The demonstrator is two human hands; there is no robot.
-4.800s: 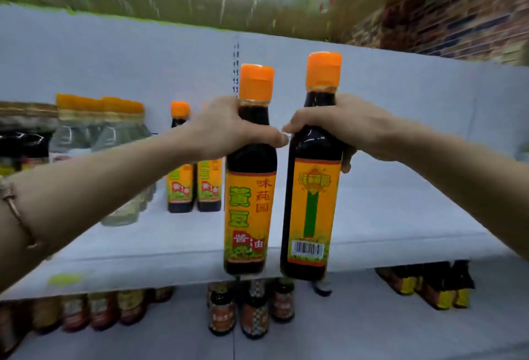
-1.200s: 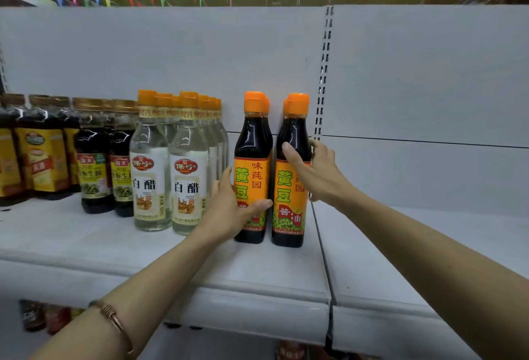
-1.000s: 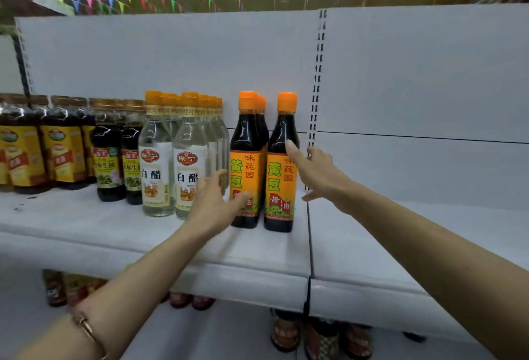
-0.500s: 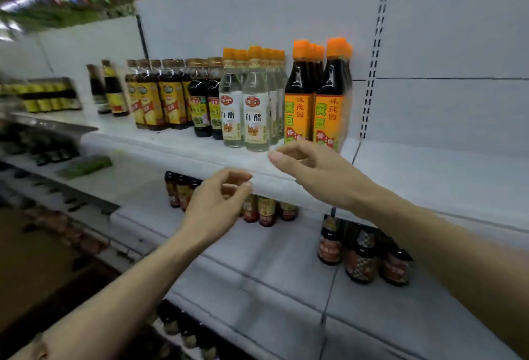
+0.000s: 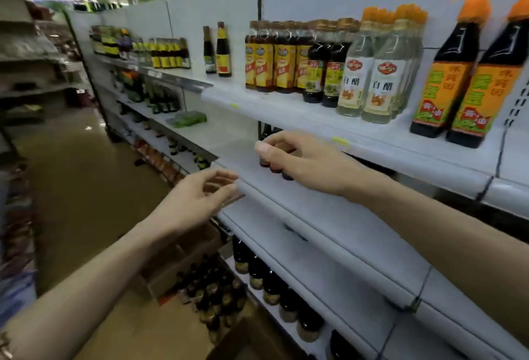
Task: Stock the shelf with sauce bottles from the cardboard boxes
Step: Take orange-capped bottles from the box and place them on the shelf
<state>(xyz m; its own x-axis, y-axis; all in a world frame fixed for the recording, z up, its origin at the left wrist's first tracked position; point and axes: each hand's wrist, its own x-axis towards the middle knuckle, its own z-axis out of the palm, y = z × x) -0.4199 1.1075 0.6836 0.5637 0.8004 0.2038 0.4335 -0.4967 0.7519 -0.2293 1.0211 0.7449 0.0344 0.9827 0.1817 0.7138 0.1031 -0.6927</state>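
Two dark sauce bottles with orange caps and orange labels (image 5: 446,79) stand at the right end of the white upper shelf (image 5: 357,142). My left hand (image 5: 194,202) hovers empty in front of the shelves, fingers loosely bent. My right hand (image 5: 303,159) floats empty below the upper shelf's front edge, fingers relaxed. An open cardboard box (image 5: 183,253) holding several dark bottles (image 5: 214,294) sits on the floor, low in the middle of the view.
Clear vinegar bottles (image 5: 375,73) and yellow-labelled dark bottles (image 5: 274,59) fill the upper shelf to the left. Small jars (image 5: 274,165) sit partly behind my right hand. Dark bottles (image 5: 272,282) line the bottom shelf. The aisle floor (image 5: 86,188) stretches away to the left.
Both hands let go of the two orange-capped bottles, which now stand on the shelf. My hands drew back and down, and my view swung left and down toward the box.
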